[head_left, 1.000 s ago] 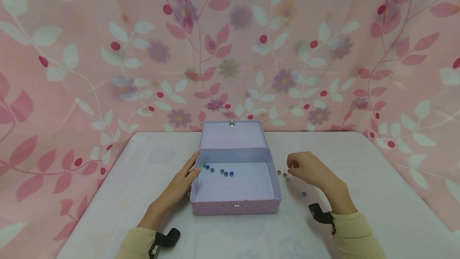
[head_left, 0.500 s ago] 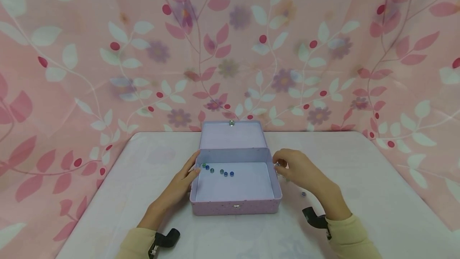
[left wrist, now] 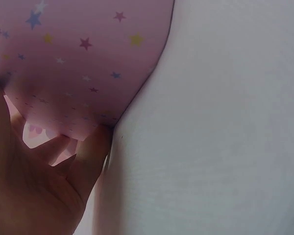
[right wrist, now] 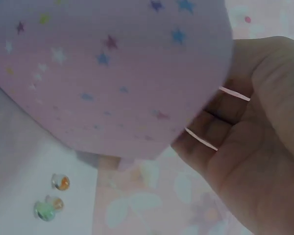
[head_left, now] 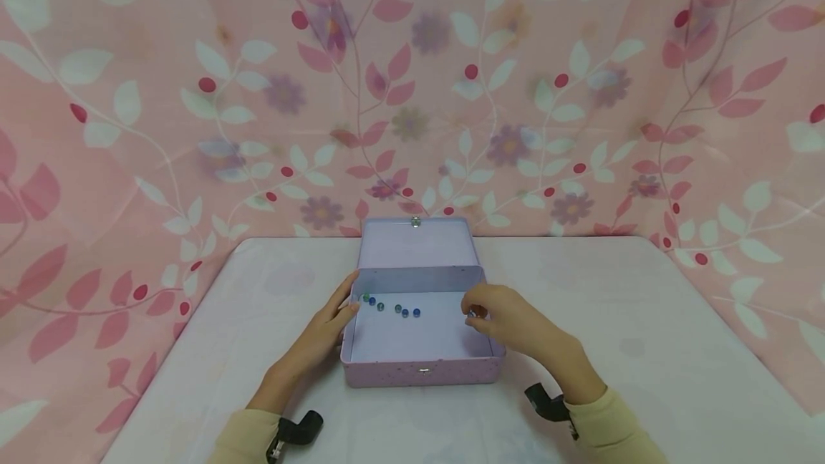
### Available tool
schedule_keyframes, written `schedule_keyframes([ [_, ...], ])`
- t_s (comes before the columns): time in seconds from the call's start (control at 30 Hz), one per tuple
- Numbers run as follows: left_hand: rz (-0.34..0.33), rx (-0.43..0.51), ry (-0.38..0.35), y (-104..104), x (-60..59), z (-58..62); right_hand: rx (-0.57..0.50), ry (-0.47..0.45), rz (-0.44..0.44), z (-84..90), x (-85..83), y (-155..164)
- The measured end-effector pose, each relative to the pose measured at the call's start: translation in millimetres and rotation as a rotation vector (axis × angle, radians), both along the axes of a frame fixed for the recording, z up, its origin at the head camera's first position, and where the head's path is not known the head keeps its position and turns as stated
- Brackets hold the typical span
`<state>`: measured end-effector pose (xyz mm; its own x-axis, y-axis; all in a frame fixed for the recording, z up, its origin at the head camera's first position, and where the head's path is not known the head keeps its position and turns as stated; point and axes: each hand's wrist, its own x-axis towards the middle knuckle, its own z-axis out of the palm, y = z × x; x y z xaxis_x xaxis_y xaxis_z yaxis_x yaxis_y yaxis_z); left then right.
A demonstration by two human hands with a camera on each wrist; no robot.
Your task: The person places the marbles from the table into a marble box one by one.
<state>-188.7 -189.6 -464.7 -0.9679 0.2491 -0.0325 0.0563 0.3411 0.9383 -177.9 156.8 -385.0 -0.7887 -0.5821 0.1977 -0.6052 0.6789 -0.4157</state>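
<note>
An open lilac tin box stands mid-table with its lid tipped back. Several blue and green marbles lie along the far left of its floor. My left hand rests with straight fingers against the box's left wall; in the left wrist view its fingers touch the starred wall. Over the box's right inner side, my right hand pinches a small marble at its fingertips. The right wrist view shows the starred box wall and three marbles on the cloth.
The table wears a pale floral cloth and ends close behind the box at a pink leaf-patterned curtain. Bare cloth lies to either side of the box. Black wrist straps sit at both cuffs.
My right hand has moved left from the loose marbles on the cloth, over the box's right wall, with a marble pinched in it. The left hand and the box stay still.
</note>
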Motion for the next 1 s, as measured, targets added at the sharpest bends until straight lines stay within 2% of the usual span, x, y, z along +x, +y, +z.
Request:
schedule_keyframes([
  [0.2, 0.001, -0.012, 0.011, -0.4, 1.3, 0.6, 0.072, -0.03, 0.012, -14.5, -1.2, -12.1],
  [0.37, 0.001, -0.016, 0.025, 0.2, 2.0, 1.8, 0.167, 0.012, 0.001, -23.3, -0.8, -21.7],
  [0.57, -0.001, -0.003, 0.011, 0.8, 1.3, 3.0, 0.213, 0.065, -0.012, -25.4, 0.2, -25.1],
  [0.77, 0.003, 0.001, 0.008, 0.5, 0.6, 1.5, 0.239, 0.059, -0.015, -23.2, 1.4, -26.0],
  [1.0, -0.001, 0.01, 0.009, 0.6, 0.4, -0.5, 0.324, 0.069, -0.009, -22.8, 1.0, -27.3],
])
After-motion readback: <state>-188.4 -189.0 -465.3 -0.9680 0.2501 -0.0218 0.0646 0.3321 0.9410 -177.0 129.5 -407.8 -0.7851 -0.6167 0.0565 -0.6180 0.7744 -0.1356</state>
